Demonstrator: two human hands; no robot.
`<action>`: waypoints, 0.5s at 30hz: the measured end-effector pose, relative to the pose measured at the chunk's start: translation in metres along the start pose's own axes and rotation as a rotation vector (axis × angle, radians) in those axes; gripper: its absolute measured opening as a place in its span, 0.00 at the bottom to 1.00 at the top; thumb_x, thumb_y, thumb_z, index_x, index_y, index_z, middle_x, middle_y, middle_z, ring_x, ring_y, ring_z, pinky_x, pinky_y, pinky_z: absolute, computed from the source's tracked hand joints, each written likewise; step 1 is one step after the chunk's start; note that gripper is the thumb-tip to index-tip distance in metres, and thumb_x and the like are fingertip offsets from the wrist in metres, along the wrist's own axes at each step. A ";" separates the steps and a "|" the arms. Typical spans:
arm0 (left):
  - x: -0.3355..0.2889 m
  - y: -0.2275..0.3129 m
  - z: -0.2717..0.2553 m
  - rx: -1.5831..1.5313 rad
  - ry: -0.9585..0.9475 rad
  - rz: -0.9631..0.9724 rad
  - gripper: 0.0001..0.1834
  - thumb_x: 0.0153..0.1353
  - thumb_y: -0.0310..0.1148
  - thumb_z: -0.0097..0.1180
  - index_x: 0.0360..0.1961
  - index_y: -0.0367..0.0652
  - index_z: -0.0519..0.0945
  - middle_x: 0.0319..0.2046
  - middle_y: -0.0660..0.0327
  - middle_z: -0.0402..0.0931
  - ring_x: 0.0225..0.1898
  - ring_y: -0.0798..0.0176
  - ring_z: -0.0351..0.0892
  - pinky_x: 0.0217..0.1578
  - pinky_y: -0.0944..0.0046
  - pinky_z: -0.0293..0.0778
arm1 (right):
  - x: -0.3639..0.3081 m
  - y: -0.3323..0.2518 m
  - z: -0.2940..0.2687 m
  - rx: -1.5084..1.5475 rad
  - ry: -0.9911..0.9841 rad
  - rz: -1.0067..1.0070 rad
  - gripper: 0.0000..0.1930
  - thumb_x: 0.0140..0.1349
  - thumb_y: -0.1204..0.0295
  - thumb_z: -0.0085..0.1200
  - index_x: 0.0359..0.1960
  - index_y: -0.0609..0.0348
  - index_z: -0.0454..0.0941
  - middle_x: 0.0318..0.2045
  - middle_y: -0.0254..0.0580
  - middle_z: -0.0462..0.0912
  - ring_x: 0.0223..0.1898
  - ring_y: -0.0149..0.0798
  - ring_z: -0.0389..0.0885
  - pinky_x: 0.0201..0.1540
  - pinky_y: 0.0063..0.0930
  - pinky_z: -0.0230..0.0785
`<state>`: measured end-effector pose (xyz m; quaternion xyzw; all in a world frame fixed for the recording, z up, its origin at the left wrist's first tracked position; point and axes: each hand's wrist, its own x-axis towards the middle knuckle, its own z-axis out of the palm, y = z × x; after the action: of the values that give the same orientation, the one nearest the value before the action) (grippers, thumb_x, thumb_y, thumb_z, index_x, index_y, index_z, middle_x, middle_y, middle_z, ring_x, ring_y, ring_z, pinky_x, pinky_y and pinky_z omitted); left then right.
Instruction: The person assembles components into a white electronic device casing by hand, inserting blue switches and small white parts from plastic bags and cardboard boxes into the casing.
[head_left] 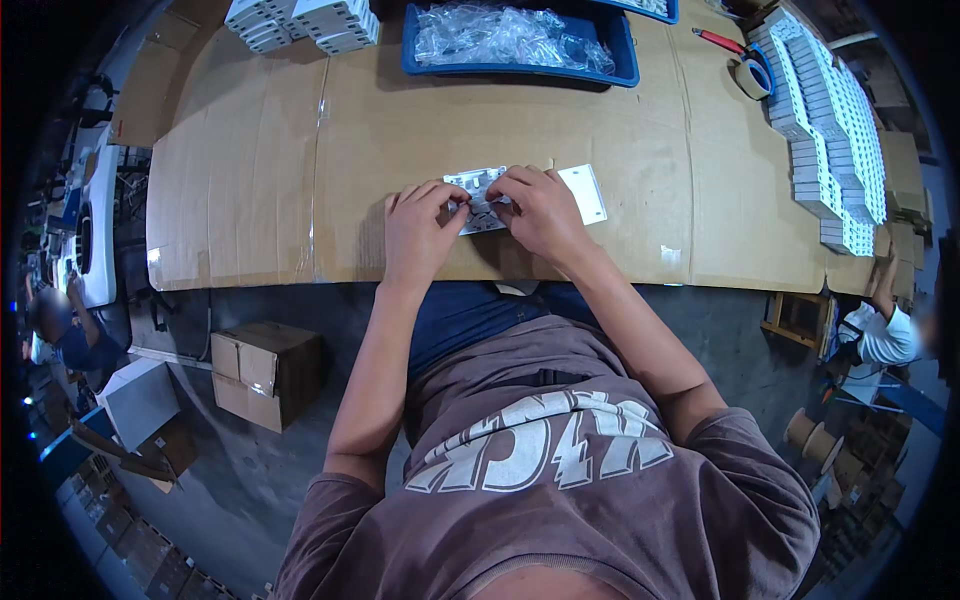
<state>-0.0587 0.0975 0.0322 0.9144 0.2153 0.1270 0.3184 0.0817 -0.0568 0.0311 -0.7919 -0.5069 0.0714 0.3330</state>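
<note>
A white plastic housing point(482, 220) with moulded details inside lies on the cardboard-covered table, close to its front edge. My left hand point(423, 220) bends over its left end, thumb and forefinger pinched at the inside. From the other side my right hand point(540, 208) reaches over it, its fingers also drawn together above the middle. Whatever small thing the fingertips hold is hidden by them. Just right of the housing, partly under my right hand, is a flat white panel point(587, 193); I cannot tell whether the two are joined.
A blue tray point(522, 76) of clear plastic pieces stands at the back. White housings are stacked at the far left point(340, 22) and right point(832, 140). A tape roll point(750, 80) and a red-handled tool point(718, 41) lie by the right stack. A carton point(262, 375) sits on the floor.
</note>
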 end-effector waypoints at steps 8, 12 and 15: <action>-0.004 -0.003 -0.001 -0.004 0.050 0.083 0.07 0.63 0.38 0.66 0.40 0.50 0.87 0.38 0.66 0.84 0.44 0.58 0.80 0.53 0.56 0.66 | 0.000 0.000 -0.007 -0.023 -0.063 0.022 0.05 0.57 0.72 0.66 0.36 0.52 0.84 0.34 0.33 0.84 0.39 0.41 0.84 0.46 0.38 0.70; -0.006 -0.003 0.003 0.002 0.038 0.045 0.07 0.63 0.38 0.66 0.40 0.50 0.87 0.37 0.66 0.83 0.42 0.58 0.80 0.53 0.57 0.66 | -0.002 0.002 -0.008 -0.005 -0.024 -0.041 0.06 0.55 0.73 0.65 0.35 0.53 0.85 0.34 0.34 0.84 0.39 0.43 0.84 0.45 0.40 0.70; -0.007 0.000 0.001 0.044 0.057 0.088 0.07 0.62 0.38 0.66 0.39 0.50 0.86 0.36 0.65 0.83 0.42 0.58 0.80 0.52 0.57 0.67 | -0.001 0.004 -0.007 0.011 -0.009 -0.011 0.05 0.53 0.73 0.63 0.33 0.54 0.85 0.35 0.36 0.85 0.41 0.44 0.84 0.45 0.42 0.71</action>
<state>-0.0645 0.0937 0.0304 0.9258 0.1864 0.1620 0.2863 0.0872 -0.0618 0.0339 -0.7870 -0.5124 0.0760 0.3352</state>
